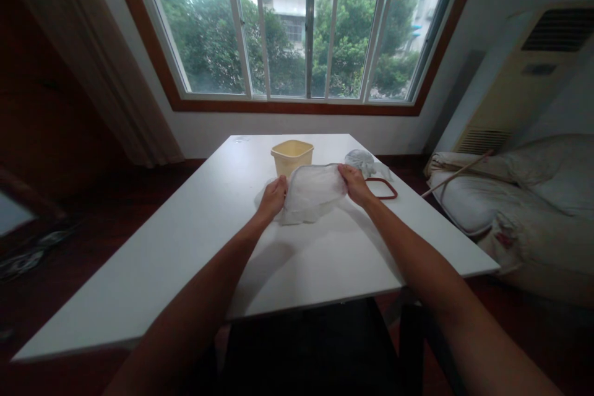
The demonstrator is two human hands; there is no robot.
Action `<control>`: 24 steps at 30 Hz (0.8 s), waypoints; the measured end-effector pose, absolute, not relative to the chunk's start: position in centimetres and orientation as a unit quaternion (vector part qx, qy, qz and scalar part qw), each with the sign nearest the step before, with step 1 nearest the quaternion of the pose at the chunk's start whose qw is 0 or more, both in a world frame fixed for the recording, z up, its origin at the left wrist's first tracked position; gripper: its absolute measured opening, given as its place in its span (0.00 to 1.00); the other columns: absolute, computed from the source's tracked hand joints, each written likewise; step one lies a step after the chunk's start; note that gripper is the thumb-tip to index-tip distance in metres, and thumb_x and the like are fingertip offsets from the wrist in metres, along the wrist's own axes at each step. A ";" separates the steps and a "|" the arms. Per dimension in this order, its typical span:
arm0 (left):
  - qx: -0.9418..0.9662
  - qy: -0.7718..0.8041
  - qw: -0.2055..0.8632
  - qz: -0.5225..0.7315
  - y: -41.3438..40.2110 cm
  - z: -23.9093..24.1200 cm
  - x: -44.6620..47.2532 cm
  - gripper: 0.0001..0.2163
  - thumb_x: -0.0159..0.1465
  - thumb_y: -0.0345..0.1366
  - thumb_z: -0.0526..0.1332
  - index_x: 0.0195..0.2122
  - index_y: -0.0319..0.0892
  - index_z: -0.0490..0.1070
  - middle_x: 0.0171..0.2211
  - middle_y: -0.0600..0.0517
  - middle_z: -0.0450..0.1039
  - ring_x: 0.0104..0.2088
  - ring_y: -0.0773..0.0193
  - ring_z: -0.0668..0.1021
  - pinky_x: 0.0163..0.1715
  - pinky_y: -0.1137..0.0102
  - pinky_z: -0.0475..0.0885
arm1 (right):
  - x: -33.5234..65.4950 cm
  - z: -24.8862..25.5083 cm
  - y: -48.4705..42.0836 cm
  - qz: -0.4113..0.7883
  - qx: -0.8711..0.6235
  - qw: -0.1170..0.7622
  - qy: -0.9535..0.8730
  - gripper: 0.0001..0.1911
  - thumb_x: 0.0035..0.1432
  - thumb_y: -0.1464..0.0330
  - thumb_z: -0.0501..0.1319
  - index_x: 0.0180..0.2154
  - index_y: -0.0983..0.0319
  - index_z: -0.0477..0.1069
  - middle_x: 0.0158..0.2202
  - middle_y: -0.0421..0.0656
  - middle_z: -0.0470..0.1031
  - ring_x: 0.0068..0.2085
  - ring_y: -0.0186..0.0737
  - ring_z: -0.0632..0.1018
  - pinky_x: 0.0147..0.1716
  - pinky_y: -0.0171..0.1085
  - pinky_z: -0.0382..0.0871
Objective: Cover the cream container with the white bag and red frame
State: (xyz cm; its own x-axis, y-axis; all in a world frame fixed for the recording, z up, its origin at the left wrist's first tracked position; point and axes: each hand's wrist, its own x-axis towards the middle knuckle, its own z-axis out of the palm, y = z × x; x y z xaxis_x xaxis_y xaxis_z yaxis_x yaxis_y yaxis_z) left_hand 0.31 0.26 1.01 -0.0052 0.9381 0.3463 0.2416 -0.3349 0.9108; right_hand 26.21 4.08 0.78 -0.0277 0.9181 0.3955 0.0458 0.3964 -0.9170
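Note:
A thin, translucent plastic bag (310, 193) is stretched between both my hands over the white table (297, 260). My left hand (273, 196) is closed on the bag's left edge. My right hand (353, 184) pinches its upper right edge. Just behind the bag stands a small yellow plastic tub (292, 156), open at the top.
A crumpled clear bag (364, 163) and a dark red rectangular frame (384, 188) lie on the table to the right of my right hand. A big window is behind the table. A covered sofa (524, 204) and a tall air conditioner (524, 74) stand at right.

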 end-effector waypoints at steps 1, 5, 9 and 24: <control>0.622 0.478 0.327 0.527 0.1 1.2 0.4 0.33 0.64 0.65 0.44 0.35 0.39 0.73 0.34 0.45 0.76 0.32 0.59 0.76 0.34 0.66 0.71 | 26.2 0.6 4.2 0.378 -0.397 0.581 -0.602 0.27 0.55 0.41 0.59 0.30 0.59 0.68 0.25 0.38 0.70 0.28 0.37 0.71 0.28 0.35 0.69; 0.705 0.496 0.192 0.469 -1.3 1.5 1.1 0.26 0.60 0.60 0.59 0.46 0.42 0.72 0.41 0.46 0.76 0.35 0.60 0.75 0.37 0.65 0.71 | 26.3 0.1 4.6 0.363 -0.417 0.611 -0.566 0.25 0.55 0.43 0.59 0.30 0.59 0.67 0.25 0.37 0.69 0.26 0.35 0.70 0.26 0.34 0.68; 0.772 0.530 0.085 0.342 -2.3 1.5 1.4 0.16 0.58 0.44 0.66 0.45 0.46 0.72 0.37 0.49 0.76 0.37 0.56 0.77 0.37 0.65 0.70 | 26.6 0.0 4.7 0.357 -0.434 0.620 -0.547 0.26 0.56 0.43 0.58 0.33 0.59 0.68 0.25 0.38 0.71 0.25 0.36 0.71 0.24 0.35 0.68; 0.625 0.620 -0.026 0.475 0.6 4.1 -5.7 0.07 0.62 0.31 0.56 0.41 0.44 0.69 0.27 0.49 0.70 0.33 0.55 0.76 0.37 0.65 0.68 | 30.4 0.0 4.8 0.003 -0.498 0.482 -0.721 0.17 0.65 0.59 0.53 0.43 0.61 0.76 0.36 0.46 0.80 0.37 0.44 0.77 0.41 0.40 0.69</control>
